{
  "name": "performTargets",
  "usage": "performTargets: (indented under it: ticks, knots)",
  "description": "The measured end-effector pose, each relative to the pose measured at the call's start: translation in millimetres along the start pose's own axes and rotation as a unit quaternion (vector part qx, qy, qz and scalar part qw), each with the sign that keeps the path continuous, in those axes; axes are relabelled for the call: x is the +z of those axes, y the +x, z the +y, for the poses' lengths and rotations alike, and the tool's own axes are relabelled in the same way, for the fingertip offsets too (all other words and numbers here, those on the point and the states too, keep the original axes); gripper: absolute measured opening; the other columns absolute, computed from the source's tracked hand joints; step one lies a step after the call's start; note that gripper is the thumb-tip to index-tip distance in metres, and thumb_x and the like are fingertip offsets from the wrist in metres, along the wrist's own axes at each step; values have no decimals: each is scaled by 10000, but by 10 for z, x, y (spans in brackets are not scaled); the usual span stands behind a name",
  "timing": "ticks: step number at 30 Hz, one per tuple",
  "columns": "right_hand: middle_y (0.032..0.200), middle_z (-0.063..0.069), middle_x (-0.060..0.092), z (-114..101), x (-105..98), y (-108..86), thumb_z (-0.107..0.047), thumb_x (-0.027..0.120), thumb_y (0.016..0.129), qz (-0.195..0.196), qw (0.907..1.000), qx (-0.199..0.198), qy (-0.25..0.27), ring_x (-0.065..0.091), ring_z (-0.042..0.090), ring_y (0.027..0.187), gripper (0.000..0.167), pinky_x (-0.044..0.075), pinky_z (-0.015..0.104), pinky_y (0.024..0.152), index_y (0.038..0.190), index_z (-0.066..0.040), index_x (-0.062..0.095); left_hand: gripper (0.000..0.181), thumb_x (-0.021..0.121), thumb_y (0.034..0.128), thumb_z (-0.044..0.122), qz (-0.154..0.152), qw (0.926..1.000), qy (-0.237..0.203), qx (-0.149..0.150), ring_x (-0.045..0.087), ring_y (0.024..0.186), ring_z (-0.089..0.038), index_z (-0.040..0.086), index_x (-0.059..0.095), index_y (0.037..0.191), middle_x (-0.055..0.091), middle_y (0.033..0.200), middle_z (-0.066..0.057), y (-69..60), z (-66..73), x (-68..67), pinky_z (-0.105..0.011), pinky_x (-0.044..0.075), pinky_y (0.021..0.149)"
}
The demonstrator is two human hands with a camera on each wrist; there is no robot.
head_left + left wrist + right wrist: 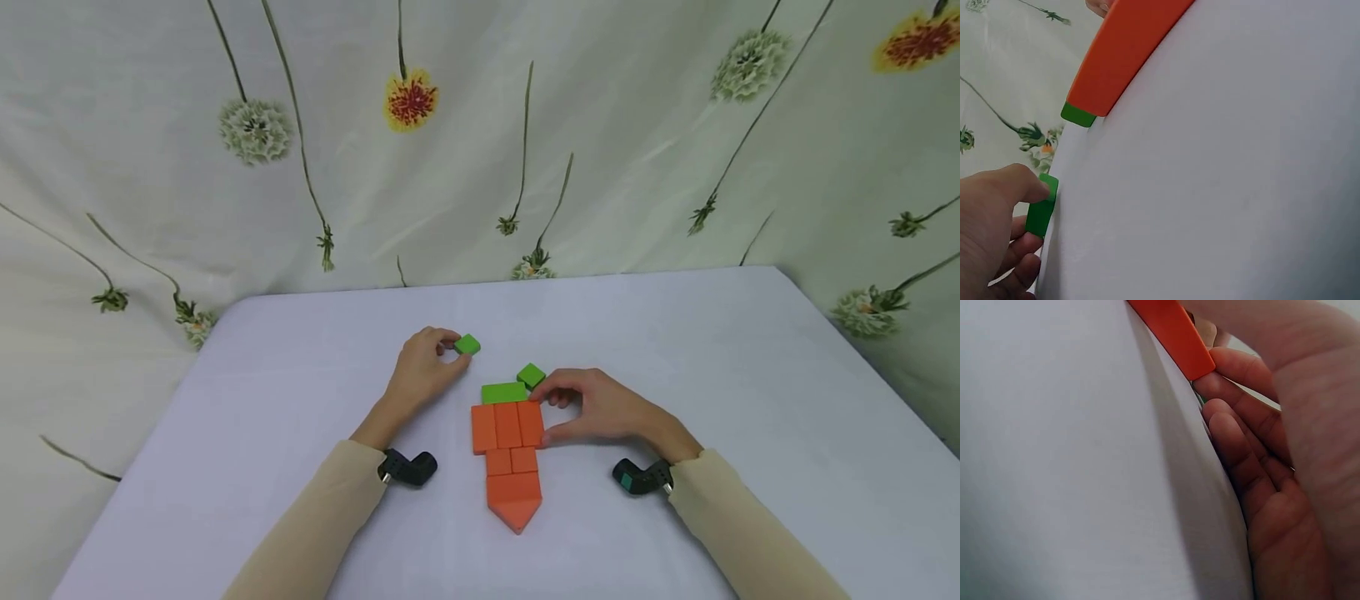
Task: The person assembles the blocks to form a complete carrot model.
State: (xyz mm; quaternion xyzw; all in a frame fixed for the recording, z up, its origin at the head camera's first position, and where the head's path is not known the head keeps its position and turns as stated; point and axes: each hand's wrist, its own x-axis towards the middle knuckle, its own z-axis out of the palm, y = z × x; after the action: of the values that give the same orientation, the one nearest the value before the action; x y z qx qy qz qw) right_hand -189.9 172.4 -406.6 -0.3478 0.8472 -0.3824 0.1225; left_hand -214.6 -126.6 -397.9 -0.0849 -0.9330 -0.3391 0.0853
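Observation:
My left hand (424, 367) pinches a small green block (468, 344) between thumb and fingers, at the far left of the arrangement. The left wrist view shows the thumb on the face of that green block (1042, 206). On the other side, my right hand (600, 406) holds the rightmost upright orange block (531, 423) by its ends, with the thumb at the near corner and a fingertip at the far one. This block touches the other orange blocks (483, 429) of its row. A green rectangular block (504, 393) lies along the row's far side.
Another small green block (532, 376) lies turned at an angle beside the green rectangle. Nearer stand two small orange blocks, an orange rectangle (513, 487) and an orange triangle (517, 513) pointing toward me. The white table (187, 500) ends at a flower-printed cloth (465, 192).

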Motion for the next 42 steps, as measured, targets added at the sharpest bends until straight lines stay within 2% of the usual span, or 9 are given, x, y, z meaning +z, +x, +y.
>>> performTargets:
  ticks: [6,14,22,32,42]
  knots:
    - [1084,-110,667,-17,-1,20,-400,894,791,-27,10000,-15,28,586,114,983,496,517,264,877,1227,-251,711,351,769,894,220,82,9997,-227,-75,634,970,-275,12,741,1176,707,1043,-126,-67,6,-49,-408,521,865]
    - [1079,-107,663,-43,-38,-33,-385,897,791,-11,10000,-4,28,586,115,986,495,514,262,884,1229,-254,708,337,806,877,235,33,9993,-308,209,631,901,-220,40,755,1148,706,986,-75,-273,112,-81,-341,497,792]
    - [1074,-99,660,-51,-74,-71,-381,899,790,-17,10000,13,30,583,119,985,502,511,263,886,1235,-246,708,339,826,865,236,-43,9989,-360,282,619,915,-211,58,758,1145,708,994,-58,-422,141,-73,-345,504,799]
    - [1062,-94,661,-66,-104,-124,-392,899,789,-5,10000,25,3,582,120,978,502,507,263,880,1229,-241,710,347,834,863,267,-187,9988,-391,230,618,949,-210,72,757,1140,737,1008,-40,-472,165,-13,-354,508,835]
    - [1068,-95,666,-94,-111,-173,-373,906,782,-30,9999,89,67,588,126,981,501,510,263,882,1226,-244,713,390,857,842,290,-329,9980,-437,322,598,960,-209,73,752,1149,731,998,-29,-515,197,6,-355,500,835]
